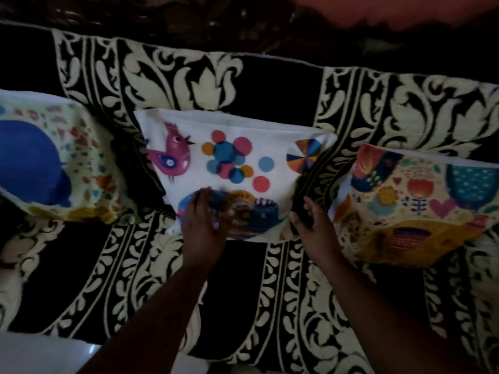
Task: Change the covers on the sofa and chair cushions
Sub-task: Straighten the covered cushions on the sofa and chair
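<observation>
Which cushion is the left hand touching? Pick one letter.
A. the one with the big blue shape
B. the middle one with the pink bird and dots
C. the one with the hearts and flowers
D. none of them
B: the left hand rests on the lower edge of the middle cushion, the one with the pink bird and coloured dots.

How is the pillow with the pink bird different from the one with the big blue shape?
The pink-bird cushion sits in the middle, white with coloured dots; the blue-shape cushion lies at the left, cream with tiny flowers. The left hand touches the pink-bird cushion; nothing touches the blue-shape cushion. Both rest on the black-and-cream sofa cover.
</observation>
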The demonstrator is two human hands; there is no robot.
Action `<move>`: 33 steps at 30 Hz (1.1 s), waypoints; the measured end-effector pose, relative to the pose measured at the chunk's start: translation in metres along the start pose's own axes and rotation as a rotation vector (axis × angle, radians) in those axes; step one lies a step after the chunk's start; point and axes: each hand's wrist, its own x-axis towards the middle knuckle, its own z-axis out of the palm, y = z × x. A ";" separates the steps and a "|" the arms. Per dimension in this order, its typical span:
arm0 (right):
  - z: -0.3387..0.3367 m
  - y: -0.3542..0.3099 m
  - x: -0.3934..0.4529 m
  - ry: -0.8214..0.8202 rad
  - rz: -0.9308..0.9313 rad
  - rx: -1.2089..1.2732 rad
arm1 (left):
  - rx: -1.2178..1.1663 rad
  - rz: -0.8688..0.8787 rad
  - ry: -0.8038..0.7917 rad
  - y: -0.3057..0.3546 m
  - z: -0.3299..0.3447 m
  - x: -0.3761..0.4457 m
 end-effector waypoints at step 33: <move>0.175 0.003 -0.052 0.094 -0.228 -0.687 | 0.013 -0.640 -0.621 -0.189 -0.046 -0.101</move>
